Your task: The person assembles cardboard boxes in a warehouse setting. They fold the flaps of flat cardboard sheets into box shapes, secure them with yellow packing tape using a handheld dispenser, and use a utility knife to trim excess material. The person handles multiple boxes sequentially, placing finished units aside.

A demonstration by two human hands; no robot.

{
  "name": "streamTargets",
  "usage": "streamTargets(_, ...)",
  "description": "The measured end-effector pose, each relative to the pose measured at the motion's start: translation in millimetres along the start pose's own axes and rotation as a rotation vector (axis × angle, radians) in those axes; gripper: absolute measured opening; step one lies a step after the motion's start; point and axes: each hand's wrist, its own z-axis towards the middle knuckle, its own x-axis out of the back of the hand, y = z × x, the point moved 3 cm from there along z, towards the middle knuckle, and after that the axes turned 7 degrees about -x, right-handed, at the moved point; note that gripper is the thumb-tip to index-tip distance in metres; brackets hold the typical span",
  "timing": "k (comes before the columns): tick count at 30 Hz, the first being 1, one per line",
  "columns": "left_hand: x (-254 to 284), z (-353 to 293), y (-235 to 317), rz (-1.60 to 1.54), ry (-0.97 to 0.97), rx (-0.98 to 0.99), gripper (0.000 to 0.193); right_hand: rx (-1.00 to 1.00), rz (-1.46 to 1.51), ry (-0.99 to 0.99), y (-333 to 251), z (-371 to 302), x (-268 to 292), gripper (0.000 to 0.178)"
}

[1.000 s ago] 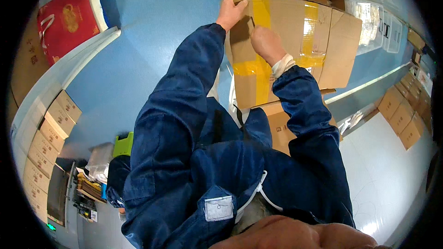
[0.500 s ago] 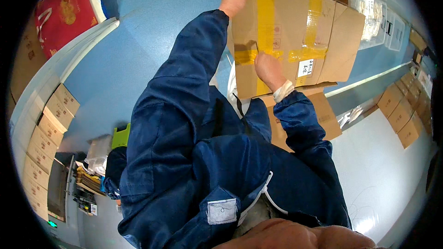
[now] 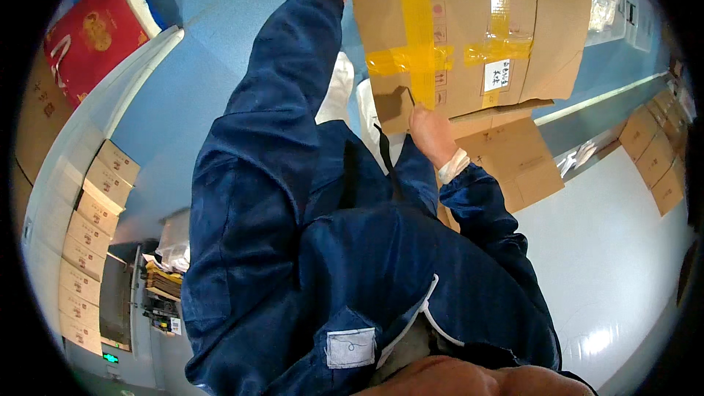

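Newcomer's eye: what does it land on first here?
Probably the big cardboard box at top centre-right, crossed with shiny yellow tape. Next, the right hand near its lower edge, gripping a thin dark object too small to identify. The red bag at upper left also stands out.
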Motion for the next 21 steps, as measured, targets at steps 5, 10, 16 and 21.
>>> streamTargets(5,-1.4,-4.9,23.6,0.041,0.058,0.024,0.037,0.003,0.054,0.015,5.8,-21.7,-13.5,0.013)
streamTargets(10,8.9,4.4,-8.5,-0.001,0.037,-0.115,0.031,-0.059,0.055,-0.003,13.4,-58.3,-37.0,0.015)
streamTargets(16,24.4,9.5,-3.3,-0.019,-0.132,0.222,0.024,0.037,0.083,0.027,68.5,-174.1,-134.7,0.012)
streamTargets(21,55.5,-14.6,31.7,0.488,0.151,-0.172,0.073,-0.381,0.270,-0.042,111.2,-225.7,-135.0,0.021)
